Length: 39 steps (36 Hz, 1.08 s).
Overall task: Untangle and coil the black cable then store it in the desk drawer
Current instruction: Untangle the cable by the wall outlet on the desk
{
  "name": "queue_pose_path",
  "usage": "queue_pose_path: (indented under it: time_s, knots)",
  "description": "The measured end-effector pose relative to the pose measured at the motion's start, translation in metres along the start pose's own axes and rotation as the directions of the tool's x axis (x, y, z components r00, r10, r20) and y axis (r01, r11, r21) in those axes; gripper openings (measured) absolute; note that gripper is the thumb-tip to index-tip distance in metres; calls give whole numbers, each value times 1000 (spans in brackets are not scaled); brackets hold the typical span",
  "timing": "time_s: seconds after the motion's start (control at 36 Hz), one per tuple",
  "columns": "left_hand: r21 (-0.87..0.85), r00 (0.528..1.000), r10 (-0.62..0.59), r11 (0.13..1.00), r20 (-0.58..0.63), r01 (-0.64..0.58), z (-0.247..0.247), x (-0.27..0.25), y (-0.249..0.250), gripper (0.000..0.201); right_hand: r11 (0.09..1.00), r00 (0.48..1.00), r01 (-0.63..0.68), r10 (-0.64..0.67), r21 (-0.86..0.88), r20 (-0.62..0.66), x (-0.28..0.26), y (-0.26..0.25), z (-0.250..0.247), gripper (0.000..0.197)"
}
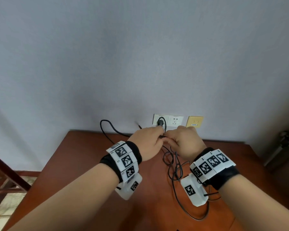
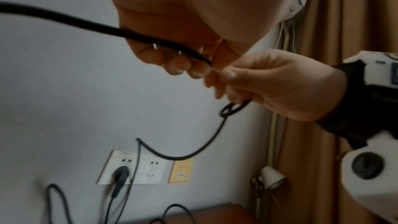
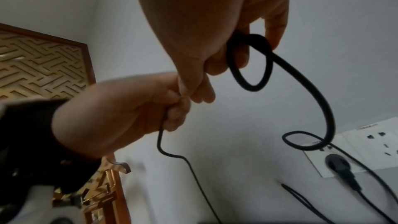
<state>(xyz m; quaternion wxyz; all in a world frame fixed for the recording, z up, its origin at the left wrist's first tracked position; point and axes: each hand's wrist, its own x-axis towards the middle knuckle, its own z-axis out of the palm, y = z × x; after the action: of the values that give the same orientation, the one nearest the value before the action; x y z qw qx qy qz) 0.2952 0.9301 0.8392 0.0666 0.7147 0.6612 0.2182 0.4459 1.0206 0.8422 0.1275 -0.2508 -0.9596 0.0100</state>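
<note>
Black cable pinched between left hand and right hand.

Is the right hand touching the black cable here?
Touching. The right wrist view shows the right hand with its fingers curled round a small loop of the black cable.

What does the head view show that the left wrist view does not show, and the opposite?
Only the head view shows the whole brown desk top and the tangled slack of the black cable lying on it, plus the marker bands on both wrists.

Only the left wrist view shows the small loop hanging under the right hand, the left hand from its palm side, a white lamp and a tan curtain.

Both show the two hands holding the cable, the black plug in the wall sockets, and the yellow plate.
</note>
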Motion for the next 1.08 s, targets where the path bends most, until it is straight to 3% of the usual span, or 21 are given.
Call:
queue_pose_path:
  time_s: [0.06,0.19,0.25,0.31,0.36,0.47,0.5,0.56,0.64,0.67,0.75,0.86,0.92,0.97,1.08]
  knots:
    - [7,999,-20,1000,-27,20,3,4,8,10,1000,1000,5,-5,20,-6,1,-4,-1,62]
    - [-81,991,-6,997,-134,-5,-3,1,4,17,976,975,66,-19,208,-220,-9,4,6,35]
    - [-90,986,-3,996,-164,-12,-10,1,2,16,949,964,35,51,314,-261,-11,9,11,39]
    - [-111,988,2,994,-156,-19,-16,2,-2,17,903,952,-66,185,424,-244,-13,13,14,50]
    - [-141,991,21,989,-130,-40,-19,1,-4,19,846,948,-178,284,502,-143,-14,13,15,48]
    - [-203,992,33,977,-124,-58,-23,-1,-11,19,828,968,-161,237,537,-76,-12,9,16,22]
    - [-213,991,20,976,-133,-49,-24,-1,-13,20,782,962,-186,267,595,-50,-10,8,17,19]
    - [-221,986,-12,975,-167,-26,-24,0,-14,21,602,951,-227,306,766,41,-8,6,16,17]
    - [-195,967,-48,981,-252,-2,-22,2,-10,21,275,953,-233,256,933,163,-4,-1,15,24]
    - [-188,960,-53,982,-274,0,-21,3,-9,20,230,956,-236,229,944,183,-3,-4,15,27]
    - [-165,950,-67,986,-305,17,-21,6,-11,22,367,962,-220,233,904,140,-3,-5,17,25]
    - [-73,966,-61,996,-251,44,-21,5,-20,28,587,949,-209,314,782,19,-4,-1,16,13]
    - [-103,971,-62,994,-231,39,-20,5,-23,28,620,946,-197,324,760,-19,-4,0,14,21]
    - [-143,973,-67,989,-220,36,-19,4,-22,28,636,948,-157,311,756,-65,-3,-1,10,16]
    - [-158,970,-59,987,-234,22,-14,2,-17,39,771,953,-125,268,625,-141,2,-6,6,13]
